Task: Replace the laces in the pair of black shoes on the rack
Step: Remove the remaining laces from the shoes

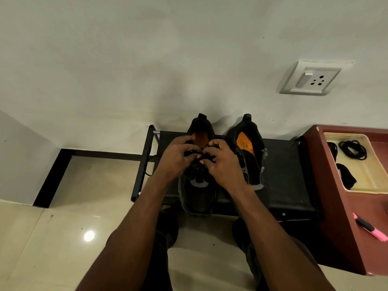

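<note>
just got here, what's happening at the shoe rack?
A person is working on the left black shoe on the rack, both hands at its lace area: left hand and right hand each pinch the black lace near the tongue. The right black shoe stands untouched beside it. Coiled black laces lie in a tray to the right.

Dim, warm indoor light with a yellowish cast. A small round glare spot (pixel 89 235) shines on the glossy floor (pixel 63 238) at lower left, a reflection of a lamp overhead. Soft grey shadows spread on the wall (pixel 147 59) above the black shoes (pixel 197 198), which lose detail in the dark. Wide-angle distortion bends the edges. The picture is slightly soft and grainy.
</note>
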`<state>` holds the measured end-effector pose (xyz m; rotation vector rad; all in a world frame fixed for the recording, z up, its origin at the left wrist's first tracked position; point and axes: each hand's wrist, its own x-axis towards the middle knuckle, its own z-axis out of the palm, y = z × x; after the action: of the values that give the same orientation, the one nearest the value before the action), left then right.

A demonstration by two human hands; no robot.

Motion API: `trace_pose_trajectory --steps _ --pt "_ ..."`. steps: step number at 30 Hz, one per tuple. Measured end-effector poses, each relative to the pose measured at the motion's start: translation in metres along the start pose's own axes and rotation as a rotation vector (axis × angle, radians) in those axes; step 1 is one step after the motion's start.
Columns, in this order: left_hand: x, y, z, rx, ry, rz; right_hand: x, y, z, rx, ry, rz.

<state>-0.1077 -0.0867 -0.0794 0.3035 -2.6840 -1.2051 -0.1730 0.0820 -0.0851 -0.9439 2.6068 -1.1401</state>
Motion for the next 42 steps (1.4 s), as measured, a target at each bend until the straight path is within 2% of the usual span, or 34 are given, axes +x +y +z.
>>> trace_pose_trajectory --steps 3,8,11,15,18,20,26,29,32,36,39,42 --pt "0.001 -0.002 0.001 -0.054 0.026 -0.015 -0.002 -0.003 0.006 -0.015 0.064 -0.038" --pt "-0.001 -0.003 -0.005 -0.384 0.102 -0.172 0.001 -0.006 0.006 0.014 0.155 -0.028" --pt "-0.001 -0.001 -0.006 -0.63 0.138 -0.331 0.002 -0.005 0.01 0.137 0.186 0.151" --pt "0.0 0.006 0.002 -0.939 0.159 -0.544 0.0 -0.011 0.013 0.439 0.229 0.412" --pt "-0.001 0.013 0.005 -0.977 0.182 -0.53 -0.002 -0.022 0.009 0.5 0.274 0.342" --pt "-0.001 0.016 0.004 -1.004 0.206 -0.53 -0.001 -0.029 0.008 0.517 0.243 0.292" --pt "0.002 0.016 -0.004 -1.237 0.194 -0.532 0.008 -0.03 -0.01 0.922 0.203 0.468" --pt "0.001 0.019 -0.008 -1.343 0.184 -0.475 0.01 -0.027 -0.02 0.987 0.204 0.458" --pt "0.003 0.016 -0.017 -1.427 0.292 -0.409 0.011 -0.024 -0.035 1.041 0.284 0.431" --pt "-0.003 0.014 -0.033 -1.393 0.348 -0.333 0.006 -0.022 -0.055 1.113 0.27 0.393" --pt "-0.012 0.032 -0.044 -1.198 0.246 -0.312 -0.001 -0.029 -0.067 1.029 0.084 0.386" --pt "-0.024 0.057 -0.057 -0.94 0.085 -0.355 -0.01 -0.048 -0.08 0.736 -0.136 0.368"
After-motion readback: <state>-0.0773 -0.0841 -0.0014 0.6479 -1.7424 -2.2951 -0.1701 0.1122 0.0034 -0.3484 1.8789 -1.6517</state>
